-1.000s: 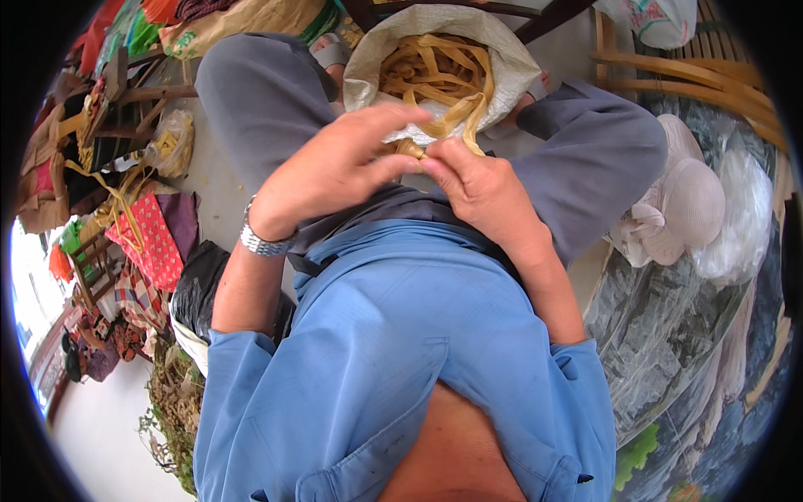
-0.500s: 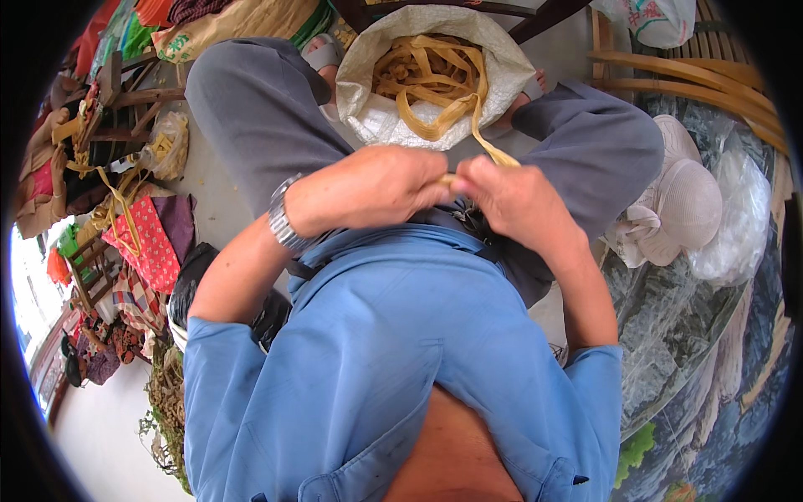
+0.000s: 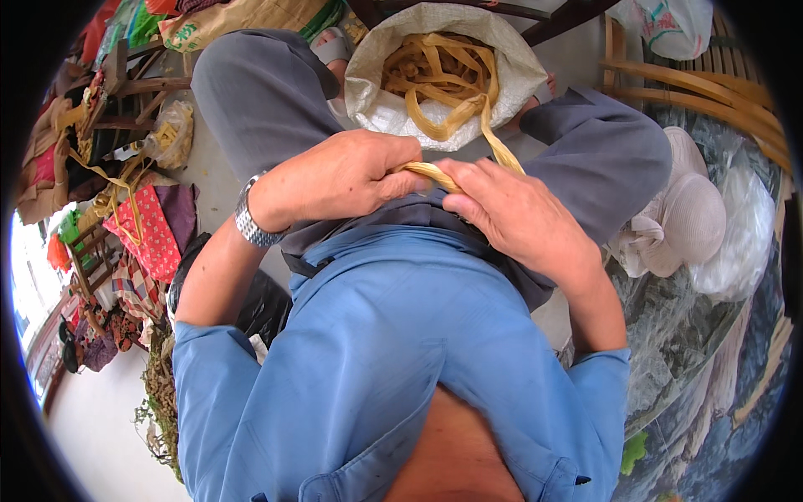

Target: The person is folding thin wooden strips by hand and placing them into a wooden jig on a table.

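Between my hands runs a yellow-tan braided straw strip [image 3: 432, 172], held above my lap. My left hand [image 3: 347, 174], below a metal watch [image 3: 253, 219] on the wrist, pinches one part of it. A short way along, my right hand [image 3: 506, 201] is closed on the same strip, its thumb lying in front. From the right hand the strip climbs to a white woven sack [image 3: 368, 92] standing between my feet. Loose coils of braid [image 3: 439, 71] fill the sack's open mouth. The left fingertips are partly hidden.
At the right lie a pale sun hat [image 3: 690, 217], clear plastic sheeting [image 3: 669, 360] and a slatted bamboo chair [image 3: 686, 75]. Dark wooden legs [image 3: 560, 21] stand behind the sack. On the left are a red patterned cloth [image 3: 148, 234], wooden stools [image 3: 142, 88] and a bag of straw [image 3: 171, 134].
My hands have drawn apart, the left one moving left and up, so a longer piece of braid shows between them. The right hand's fingers have spread flatter over the strip.
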Demonstrator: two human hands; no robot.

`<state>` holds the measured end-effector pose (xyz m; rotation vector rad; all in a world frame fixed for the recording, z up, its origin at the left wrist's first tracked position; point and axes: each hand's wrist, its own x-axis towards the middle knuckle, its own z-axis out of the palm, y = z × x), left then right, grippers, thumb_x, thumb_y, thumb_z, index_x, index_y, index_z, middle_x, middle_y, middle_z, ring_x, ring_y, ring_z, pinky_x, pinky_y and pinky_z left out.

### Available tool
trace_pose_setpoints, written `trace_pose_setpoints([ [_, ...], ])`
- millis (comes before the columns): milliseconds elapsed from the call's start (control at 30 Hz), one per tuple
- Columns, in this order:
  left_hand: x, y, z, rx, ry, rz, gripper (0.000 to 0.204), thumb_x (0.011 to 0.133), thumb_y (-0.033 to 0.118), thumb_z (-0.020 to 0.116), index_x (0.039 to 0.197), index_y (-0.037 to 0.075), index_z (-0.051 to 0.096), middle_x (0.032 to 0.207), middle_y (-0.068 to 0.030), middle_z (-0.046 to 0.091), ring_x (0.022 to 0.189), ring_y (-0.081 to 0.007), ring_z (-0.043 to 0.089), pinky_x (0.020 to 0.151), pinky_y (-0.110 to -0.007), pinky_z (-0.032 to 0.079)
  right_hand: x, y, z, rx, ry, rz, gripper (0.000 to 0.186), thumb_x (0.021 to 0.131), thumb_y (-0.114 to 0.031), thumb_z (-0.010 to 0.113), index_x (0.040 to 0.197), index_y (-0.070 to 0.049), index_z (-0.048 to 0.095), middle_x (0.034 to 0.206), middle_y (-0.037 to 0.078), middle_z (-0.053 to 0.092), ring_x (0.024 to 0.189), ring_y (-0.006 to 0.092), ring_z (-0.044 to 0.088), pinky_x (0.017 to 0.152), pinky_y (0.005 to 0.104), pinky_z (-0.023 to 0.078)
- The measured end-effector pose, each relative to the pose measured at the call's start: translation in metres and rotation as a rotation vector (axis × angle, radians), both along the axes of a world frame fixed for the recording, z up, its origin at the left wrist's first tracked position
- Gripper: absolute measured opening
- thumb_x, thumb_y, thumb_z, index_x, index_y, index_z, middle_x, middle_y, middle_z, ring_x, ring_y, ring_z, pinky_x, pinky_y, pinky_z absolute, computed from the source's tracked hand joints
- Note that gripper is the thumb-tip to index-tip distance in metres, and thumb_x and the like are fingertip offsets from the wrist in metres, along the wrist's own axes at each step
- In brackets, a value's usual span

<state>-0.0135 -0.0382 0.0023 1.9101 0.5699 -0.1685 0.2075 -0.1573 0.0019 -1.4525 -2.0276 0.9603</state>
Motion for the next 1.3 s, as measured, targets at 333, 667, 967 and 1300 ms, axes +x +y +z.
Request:
trace_pose_setpoints([
  [333,0.002,0.008,-0.015,-0.861,0.086,0.073,0.034,0.107,0.033,0.051,0.116,0.002,0.063,0.088,-0.0004,0.057,0.082,-0.0079,0.054,0.075,-0.024,0.049,-0.002,0.01,-0.017,0.099,0.013,0.008,0.015,0.095,-0.018,0.063,0.093,-0.006,0.053,0.074,0.011,0.063,0.068,0.0321,0.064,0.057,0.0415,0.049],
  [667,-0.018,-0.004,0.003,-0.74,0.092,-0.21,0.032,0.108,0.035,0.047,0.097,0.007,0.057,0.076,0.0057,0.047,0.069,-0.0063,0.041,0.062,-0.025,0.039,0.003,-0.006,0.0,-0.047,0.109,0.238,0.028,0.096,-0.024,0.066,0.083,-0.006,0.048,0.06,0.012,0.055,0.054,0.0331,0.059,0.049,0.0436,0.044],
  [967,0.018,0.061,0.008,-0.445,-0.14,0.258,0.029,0.106,0.031,0.053,0.119,0.006,0.061,0.081,0.0019,0.05,0.073,-0.0072,0.047,0.067,-0.026,0.043,0.039,0.076,0.002,0.117,0.071,-0.078,0.02,0.096,-0.026,0.065,0.097,-0.006,0.06,0.081,0.014,0.063,0.072,0.0356,0.064,0.061,0.0433,0.051],
  [1300,0.075,0.14,0.011,-0.208,-0.283,0.608,0.028,0.101,0.02,0.063,0.121,0.001,0.063,0.088,0.0021,0.062,0.073,-0.0056,0.056,0.07,-0.022,0.049,0.073,0.178,-0.016,0.589,-0.115,-0.236,0.017,0.095,-0.018,0.066,0.106,-0.005,0.066,0.089,0.011,0.067,0.075,0.0306,0.067,0.062,0.0383,0.054],
])
